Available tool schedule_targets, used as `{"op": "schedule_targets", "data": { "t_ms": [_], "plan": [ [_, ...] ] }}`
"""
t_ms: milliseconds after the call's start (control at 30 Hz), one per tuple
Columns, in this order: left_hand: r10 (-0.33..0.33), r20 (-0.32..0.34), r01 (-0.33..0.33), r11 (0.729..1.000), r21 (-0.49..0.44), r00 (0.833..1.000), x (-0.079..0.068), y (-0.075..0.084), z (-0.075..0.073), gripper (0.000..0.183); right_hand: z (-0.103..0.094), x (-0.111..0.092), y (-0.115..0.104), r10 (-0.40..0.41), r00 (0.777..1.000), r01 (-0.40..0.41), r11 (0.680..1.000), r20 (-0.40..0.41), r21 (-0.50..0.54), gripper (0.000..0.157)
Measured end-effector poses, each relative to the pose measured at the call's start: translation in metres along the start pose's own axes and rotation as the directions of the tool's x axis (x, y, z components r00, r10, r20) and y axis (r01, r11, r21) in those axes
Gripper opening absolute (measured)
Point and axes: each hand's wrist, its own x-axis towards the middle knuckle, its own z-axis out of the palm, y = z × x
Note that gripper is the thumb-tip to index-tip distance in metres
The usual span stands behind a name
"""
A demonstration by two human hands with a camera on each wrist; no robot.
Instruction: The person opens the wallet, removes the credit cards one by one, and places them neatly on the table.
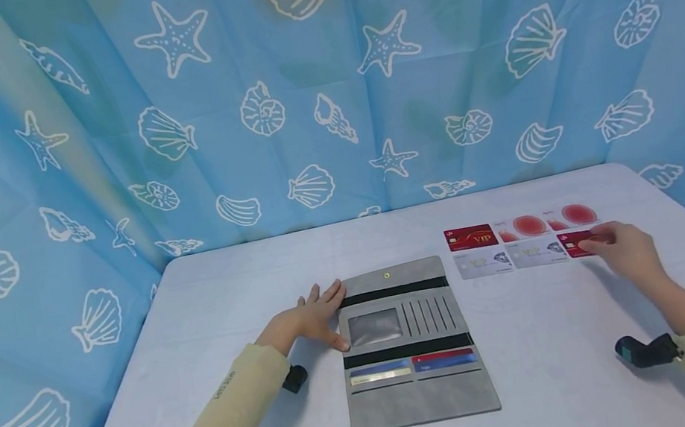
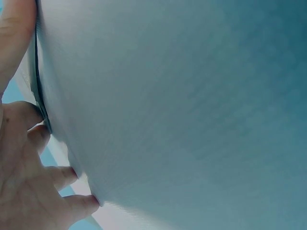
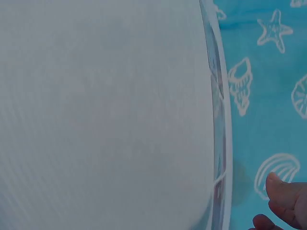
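Observation:
An unfolded grey wallet (image 1: 424, 405) lies on the table. My left hand (image 1: 309, 321) rests at its left edge with fingers spread, the thumb touching the wallet's side; in the left wrist view the fingers (image 2: 62, 177) are set apart along that edge. Over to the right, my right hand (image 1: 631, 254) is at a red card (image 1: 571, 245), the right end of the lower card row. The right wrist view has its thumb (image 3: 283, 194) bent above the cards, with no card visible in the fingers. Part of the red card is hidden by the hand.
Beside it lie two silver VIP cards (image 1: 483, 263). The upper row has a red VIP card (image 1: 470, 237) and two white cards with red circles (image 1: 530, 225). Several cards (image 1: 379, 372) sit in the wallet's lower slots. A blue shell-patterned curtain (image 1: 329, 95) hangs behind the white table (image 1: 244, 275).

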Motion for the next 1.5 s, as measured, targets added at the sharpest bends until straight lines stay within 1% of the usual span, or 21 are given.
{"op": "schedule_targets", "data": {
  "t_ms": [33, 67, 267, 300, 333, 400, 500, 533, 600, 633, 733, 767, 933, 1067, 1267, 1500],
  "plan": [
    [-0.001, 0.001, 0.001, 1.000, 0.002, 1.000, 0.000, 0.000, 0.000, 0.108, 0.002, -0.001, -0.002, -0.021, 1.000, 0.021, 1.000, 0.001, -0.001, 0.049],
    [0.000, 0.001, 0.000, 1.000, 0.004, 1.000, 0.000, 0.000, 0.000, 0.108, 0.007, 0.001, 0.003, -0.049, 0.999, 0.049, 0.999, -0.009, -0.010, 0.048],
    [0.002, -0.004, -0.002, 1.000, 0.015, 1.000, 0.002, -0.001, 0.001, 0.108, 0.021, -0.016, -0.022, -0.127, 0.992, 0.127, 0.992, -0.014, 0.013, 0.039],
    [0.001, -0.004, -0.001, 1.000, 0.017, 1.000, 0.002, -0.001, 0.001, 0.108, 0.020, -0.024, -0.034, -0.134, 0.991, 0.134, 0.991, 0.000, 0.028, 0.038],
    [0.001, -0.004, -0.001, 1.000, 0.017, 1.000, 0.002, -0.001, 0.001, 0.108, 0.022, -0.027, -0.038, -0.149, 0.989, 0.149, 0.988, 0.006, 0.038, 0.038],
    [0.000, -0.006, 0.000, 1.000, 0.017, 1.000, 0.002, -0.001, 0.002, 0.108, 0.027, -0.033, -0.045, -0.170, 0.985, 0.168, 0.984, 0.029, 0.064, 0.038],
    [-0.003, -0.007, 0.003, 1.000, 0.015, 1.000, 0.002, -0.001, 0.001, 0.108, 0.035, -0.038, -0.051, -0.206, 0.978, 0.202, 0.976, 0.039, 0.074, 0.035],
    [-0.004, -0.008, 0.004, 1.000, 0.016, 1.000, 0.002, 0.000, 0.002, 0.108, 0.036, -0.040, -0.053, -0.221, 0.974, 0.217, 0.972, 0.047, 0.092, 0.035],
    [-0.005, -0.009, 0.005, 1.000, 0.019, 1.000, 0.002, 0.000, 0.002, 0.108, 0.040, -0.044, -0.058, -0.234, 0.970, 0.227, 0.968, 0.062, 0.102, 0.034],
    [-0.006, -0.009, 0.006, 1.000, 0.020, 1.000, 0.002, 0.000, 0.002, 0.108, 0.042, -0.046, -0.060, -0.235, 0.970, 0.227, 0.968, 0.065, 0.109, 0.032],
    [-0.004, -0.009, 0.005, 1.000, 0.024, 1.000, 0.003, 0.000, 0.002, 0.108, 0.043, -0.057, -0.073, -0.250, 0.960, 0.229, 0.960, 0.126, 0.161, 0.031],
    [-0.003, -0.009, 0.004, 1.000, 0.024, 1.000, 0.003, 0.000, 0.002, 0.108, 0.045, -0.060, -0.077, -0.243, 0.959, 0.220, 0.962, 0.142, 0.161, 0.030],
    [0.001, -0.005, 0.000, 1.000, 0.025, 1.000, 0.003, -0.001, 0.002, 0.109, 0.053, -0.076, -0.095, -0.254, 0.934, 0.211, 0.960, 0.253, 0.186, 0.028],
    [0.004, -0.006, -0.004, 1.000, 0.019, 1.000, 0.003, -0.002, 0.003, 0.109, 0.063, -0.083, -0.104, -0.265, 0.911, 0.208, 0.957, 0.315, 0.203, 0.025],
    [-0.001, -0.010, 0.001, 1.000, 0.024, 1.000, 0.004, -0.002, 0.003, 0.109, 0.077, -0.088, -0.112, -0.270, 0.885, 0.194, 0.954, 0.379, 0.226, 0.021],
    [-0.005, -0.008, 0.006, 1.000, 0.029, 1.000, 0.003, -0.001, 0.002, 0.109, 0.086, -0.093, -0.118, -0.281, 0.864, 0.196, 0.952, 0.418, 0.236, 0.019]
  ]
}}
